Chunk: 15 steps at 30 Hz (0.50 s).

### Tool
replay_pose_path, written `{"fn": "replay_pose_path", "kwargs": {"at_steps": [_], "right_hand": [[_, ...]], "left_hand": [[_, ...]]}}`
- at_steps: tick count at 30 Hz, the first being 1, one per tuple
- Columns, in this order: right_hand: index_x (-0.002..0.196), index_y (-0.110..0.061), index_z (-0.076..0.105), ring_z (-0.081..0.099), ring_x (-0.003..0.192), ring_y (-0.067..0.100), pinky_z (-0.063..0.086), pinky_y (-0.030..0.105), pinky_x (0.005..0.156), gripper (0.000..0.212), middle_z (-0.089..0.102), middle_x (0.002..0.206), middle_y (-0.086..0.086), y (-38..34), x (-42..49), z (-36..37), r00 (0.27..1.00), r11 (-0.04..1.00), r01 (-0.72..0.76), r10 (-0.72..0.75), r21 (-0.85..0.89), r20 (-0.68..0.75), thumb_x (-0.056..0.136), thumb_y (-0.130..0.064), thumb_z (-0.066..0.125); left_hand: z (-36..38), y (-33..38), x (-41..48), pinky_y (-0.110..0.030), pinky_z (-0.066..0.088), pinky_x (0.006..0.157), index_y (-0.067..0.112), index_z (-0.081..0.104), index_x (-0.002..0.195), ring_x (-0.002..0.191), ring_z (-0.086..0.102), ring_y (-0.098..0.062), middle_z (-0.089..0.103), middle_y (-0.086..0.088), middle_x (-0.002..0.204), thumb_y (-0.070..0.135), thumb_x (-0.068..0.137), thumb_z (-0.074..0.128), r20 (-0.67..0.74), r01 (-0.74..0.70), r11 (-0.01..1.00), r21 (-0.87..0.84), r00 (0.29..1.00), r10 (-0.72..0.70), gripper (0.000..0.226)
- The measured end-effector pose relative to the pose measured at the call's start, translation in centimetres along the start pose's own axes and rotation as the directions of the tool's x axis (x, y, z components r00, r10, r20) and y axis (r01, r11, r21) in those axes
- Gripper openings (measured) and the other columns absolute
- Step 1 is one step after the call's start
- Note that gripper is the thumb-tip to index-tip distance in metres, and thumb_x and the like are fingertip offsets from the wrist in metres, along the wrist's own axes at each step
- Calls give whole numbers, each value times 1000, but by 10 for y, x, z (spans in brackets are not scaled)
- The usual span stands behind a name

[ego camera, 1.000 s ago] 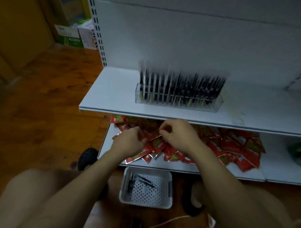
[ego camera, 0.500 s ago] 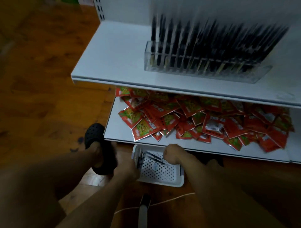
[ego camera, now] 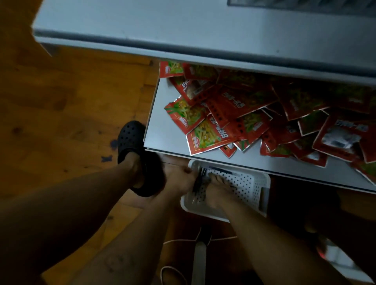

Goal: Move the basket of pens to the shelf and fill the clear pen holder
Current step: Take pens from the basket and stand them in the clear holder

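White perforated basket (ego camera: 252, 187) on the wooden floor (ego camera: 61, 101), not on either shelf, with its far rim tucked just under the front edge of the lower shelf (ego camera: 162, 130). A few dark pens (ego camera: 198, 183) lying along its left side. Left hand (ego camera: 179, 179) at the left rim of the basket, fingers curled beside the pens; grip closed, though whether round the rim or round the pens cannot be told in the dim light. Right hand (ego camera: 217, 187) inside the basket, fingers stretched fairly straight over the dotted bottom, touching the pens; grip wide, holding nothing visible. Clear pen holder (ego camera: 295, 2) on the upper shelf (ego camera: 183, 20), seen only as a blurred strip at the top edge. Heap of red snack packets (ego camera: 205, 138) on the lower shelf. Black clog (ego camera: 131, 136) on the floor, just left of that shelf's corner.
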State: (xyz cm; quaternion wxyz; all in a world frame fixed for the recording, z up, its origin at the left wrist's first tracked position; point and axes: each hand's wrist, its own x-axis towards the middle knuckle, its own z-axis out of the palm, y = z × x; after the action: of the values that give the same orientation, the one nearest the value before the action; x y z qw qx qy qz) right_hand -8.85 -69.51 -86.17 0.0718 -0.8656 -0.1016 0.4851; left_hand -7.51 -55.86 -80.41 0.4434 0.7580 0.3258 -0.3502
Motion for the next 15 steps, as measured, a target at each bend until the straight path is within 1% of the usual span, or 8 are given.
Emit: {"fn": "replay_pose_path", "kwargs": {"at_steps": [2, 4, 7, 9, 11, 12, 14, 15], "right_hand": [[148, -14, 31, 9, 145, 27, 9, 38, 121, 64, 13, 157, 0, -1, -5, -1, 999, 998, 7, -4, 63, -46, 87, -5, 50], [143, -19, 37, 26, 140, 26, 24, 38, 117, 63, 29, 149, -1, -4, -13, -3, 994, 985, 7, 11, 173, -106, 84, 0, 50], [130, -23, 53, 48, 123, 22, 43, 34, 101, 51, 47, 136, -2, -4, -33, -14, 964, 955, 85, -6, 285, -267, 84, -1, 52], [114, -19, 67, 54, 113, 21, 46, 31, 95, 34, 54, 126, -1, -5, -52, -30, 902, 953, 185, -69, 238, -426, 87, -4, 53], [103, -19, 73, 57, 104, 20, 48, 31, 90, 25, 58, 115, -1, -9, -78, -53, 827, 930, 267, -87, 253, -555, 89, -7, 55], [99, -18, 73, 58, 101, 19, 48, 30, 87, 22, 58, 110, -1, -12, -91, -66, 787, 911, 309, -82, 275, -612, 89, -8, 57], [94, -16, 71, 58, 95, 18, 48, 29, 82, 15, 58, 103, -2, -15, -119, -88, 703, 869, 391, -68, 304, -708, 89, -8, 59], [91, -16, 69, 58, 91, 18, 49, 31, 80, 12, 58, 99, -3, -14, -135, -98, 657, 849, 429, -60, 307, -752, 89, -8, 60]], "left_hand": [[1, -4, -4, -23, 41, 51, 16, 57, 75, 69, 59, -20, 65, -10, 82, 35, 94, 58, -2, 15, 1000, -3, 1000, -15, 27], [-1, -7, -12, -24, 38, 47, 19, 53, 74, 75, 61, -22, 65, -12, 88, 31, 93, 61, 3, 44, 999, -12, 999, -44, 24], [-4, 0, -29, -25, 40, 47, 19, 52, 71, 76, 60, -23, 66, -13, 90, 25, 92, 61, -12, 19, 1000, 11, 1000, -19, 24], [-9, 14, -43, -30, 50, 56, 18, 54, 72, 80, 64, -28, 69, -15, 93, 25, 93, 58, -4, -51, 997, 51, 999, 51, 22], [-17, 30, -62, -40, 56, 77, 15, 59, 81, 90, 67, -31, 71, -14, 98, 32, 90, 58, -30, -132, 989, 67, 991, 134, 18], [-21, 38, -71, -42, 56, 82, 14, 61, 89, 93, 66, -30, 70, -12, 100, 36, 85, 59, -51, -166, 985, 52, 984, 169, 22], [-30, 54, -90, -40, 55, 80, 16, 59, 97, 93, 66, -27, 69, -9, 100, 40, 81, 59, -80, -231, 972, 33, 969, 233, 30], [-33, 63, -102, -37, 53, 77, 18, 57, 97, 92, 66, -26, 69, -8, 99, 41, 83, 59, -87, -268, 963, 35, 959, 270, 27]]}}
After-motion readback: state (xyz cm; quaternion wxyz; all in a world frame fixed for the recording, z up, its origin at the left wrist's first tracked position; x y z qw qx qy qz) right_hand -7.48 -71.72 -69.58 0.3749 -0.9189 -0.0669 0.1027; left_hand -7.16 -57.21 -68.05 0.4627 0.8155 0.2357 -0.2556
